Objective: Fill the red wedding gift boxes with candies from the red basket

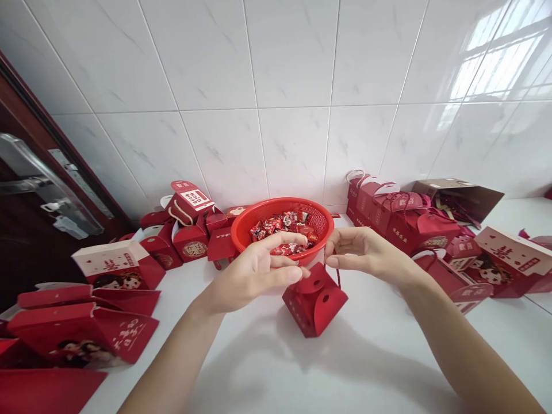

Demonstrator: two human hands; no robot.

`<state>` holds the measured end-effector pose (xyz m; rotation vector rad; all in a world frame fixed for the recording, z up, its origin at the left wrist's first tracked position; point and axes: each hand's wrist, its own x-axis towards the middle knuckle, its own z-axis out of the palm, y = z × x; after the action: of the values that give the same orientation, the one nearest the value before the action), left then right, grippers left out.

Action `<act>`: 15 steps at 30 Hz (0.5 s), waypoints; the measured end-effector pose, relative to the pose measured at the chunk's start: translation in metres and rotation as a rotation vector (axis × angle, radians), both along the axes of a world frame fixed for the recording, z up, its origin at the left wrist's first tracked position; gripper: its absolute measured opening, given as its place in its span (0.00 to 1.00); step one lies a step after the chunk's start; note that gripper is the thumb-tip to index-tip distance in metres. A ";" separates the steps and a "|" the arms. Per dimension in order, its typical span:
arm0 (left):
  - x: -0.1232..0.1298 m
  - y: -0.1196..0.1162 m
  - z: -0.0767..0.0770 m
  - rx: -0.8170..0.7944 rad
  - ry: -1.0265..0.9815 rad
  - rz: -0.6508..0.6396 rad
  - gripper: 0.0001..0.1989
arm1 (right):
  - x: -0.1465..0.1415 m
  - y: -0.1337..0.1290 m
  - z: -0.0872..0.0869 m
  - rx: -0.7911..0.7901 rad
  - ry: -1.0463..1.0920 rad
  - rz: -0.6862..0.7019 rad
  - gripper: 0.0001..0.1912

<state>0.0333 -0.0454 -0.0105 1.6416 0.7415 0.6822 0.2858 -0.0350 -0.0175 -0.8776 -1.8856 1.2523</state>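
A small red gift box (317, 307) with round holes in its flaps stands on the white table in front of me. From its right side a dark red cord (338, 280) rises to my right hand (364, 253), whose thumb and fingertips are closed on it. My left hand (259, 270) is over the box's upper left, thumb and fingers apart with nothing visible between them. Whether its fingertips touch the box, I cannot tell. Just behind both hands sits a red plastic basket (282, 205) of wrapped candies (280, 226), partly covered by my left fingers.
Open red boxes (86, 328) line the left side, with more boxes (190, 230) by the wall. At the right are closed and open red boxes (401, 218) and a brown paper bag (463, 192) with dark red cords inside. A tiled wall (297, 144) bounds the back.
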 end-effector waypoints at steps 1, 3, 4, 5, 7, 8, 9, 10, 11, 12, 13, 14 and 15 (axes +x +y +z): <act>0.001 -0.002 0.001 0.014 -0.078 -0.015 0.28 | -0.003 -0.004 -0.001 0.063 -0.051 -0.030 0.16; 0.005 -0.008 0.000 0.040 -0.168 -0.030 0.29 | -0.009 -0.011 -0.004 0.194 -0.170 -0.118 0.17; 0.008 -0.011 -0.002 0.051 -0.186 -0.026 0.31 | -0.012 -0.013 -0.006 0.247 -0.228 -0.176 0.18; 0.011 -0.013 -0.003 0.066 -0.197 -0.014 0.32 | -0.015 -0.016 -0.008 0.287 -0.280 -0.234 0.18; 0.017 -0.017 -0.006 0.100 -0.217 0.008 0.34 | -0.021 -0.019 -0.012 0.338 -0.346 -0.319 0.18; 0.019 -0.018 -0.007 0.117 -0.227 0.013 0.35 | -0.023 -0.020 -0.013 0.352 -0.362 -0.335 0.17; 0.020 -0.018 -0.008 0.134 -0.236 0.012 0.35 | -0.026 -0.020 -0.013 0.360 -0.368 -0.332 0.15; 0.020 -0.018 -0.009 0.149 -0.243 0.004 0.35 | -0.027 -0.021 -0.013 0.367 -0.363 -0.321 0.12; 0.020 -0.017 -0.009 0.165 -0.247 -0.005 0.34 | -0.028 -0.021 -0.013 0.374 -0.351 -0.311 0.10; 0.020 -0.017 -0.009 0.181 -0.250 -0.009 0.33 | -0.029 -0.021 -0.013 0.382 -0.334 -0.311 0.08; 0.019 -0.016 -0.010 0.198 -0.253 -0.005 0.32 | -0.030 -0.021 -0.012 0.393 -0.310 -0.324 0.08; 0.018 -0.014 -0.010 0.218 -0.259 0.009 0.30 | -0.030 -0.021 -0.011 0.407 -0.278 -0.346 0.10; 0.018 -0.013 -0.010 0.238 -0.266 0.035 0.27 | -0.030 -0.021 -0.010 0.417 -0.242 -0.370 0.12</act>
<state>0.0509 -0.0581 -0.0207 1.7106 0.5120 1.0232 0.2560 -0.0555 -0.0280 -1.1148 -1.9529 0.5250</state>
